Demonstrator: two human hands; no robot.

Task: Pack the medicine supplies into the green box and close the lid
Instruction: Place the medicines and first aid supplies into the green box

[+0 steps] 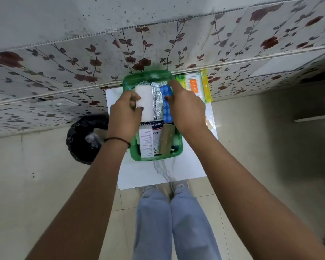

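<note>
The green box (139,157) sits on a small white table (148,177) with its translucent green lid (146,76) standing open against the wall. Inside lie a Hansaplast carton (154,132), a white medicine carton (146,145), a brown bandage roll (166,140), a silver foil strip (158,98) and more. My left hand (123,119) grips a white rectangular pack (144,102) over the box. My right hand (186,107) holds a blue blister strip (166,104) over the box's right side.
A packet of cotton buds (194,85) leans against the floral tiled wall to the right of the lid. A bin lined with a black bag (83,139) stands on the floor left of the table. My legs in light jeans (173,222) are under the table's near edge.
</note>
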